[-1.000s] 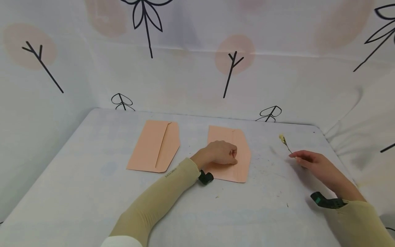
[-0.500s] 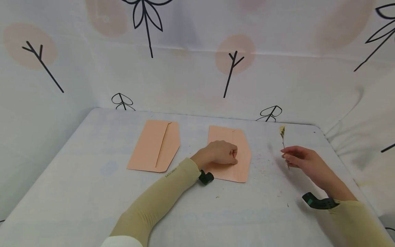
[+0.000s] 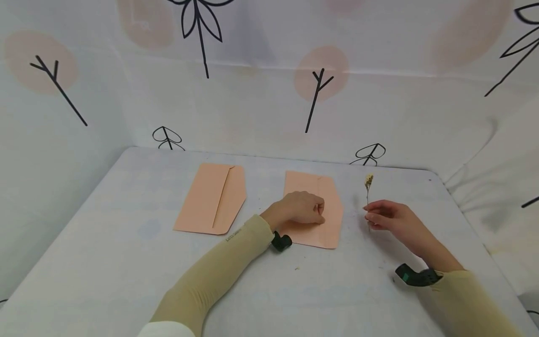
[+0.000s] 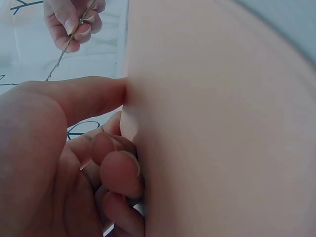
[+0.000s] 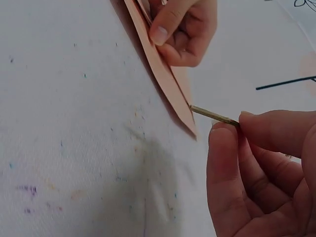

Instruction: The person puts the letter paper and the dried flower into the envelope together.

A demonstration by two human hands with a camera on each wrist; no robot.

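In the head view my left hand (image 3: 301,208) lies over the right-hand pink envelope (image 3: 332,201), fingers curled, thumb and index finger pinching the paper at the edge of its pocket. The left wrist view has the envelope (image 4: 222,118) close up, thumb and fingertips at its edge. To the right, my right hand (image 3: 387,215) pinches the thin stem of a dried flower (image 3: 368,180) between thumb and fingers, its small yellow head upward. In the right wrist view the stem's lower end (image 5: 212,114) sticks out from the fingertips and overlaps the envelope's flap end.
A second pink envelope (image 3: 206,201) lies left of my left forearm, its flap side to the right. Small bits (image 3: 296,268) and faint colour marks are on the white table cover (image 3: 252,299). A patterned white cloth (image 3: 252,107) rises behind the table.
My right hand has moved left toward the envelope with the dried flower, whose stem has turned from leaning left to nearly upright. The left hand has stayed in place.
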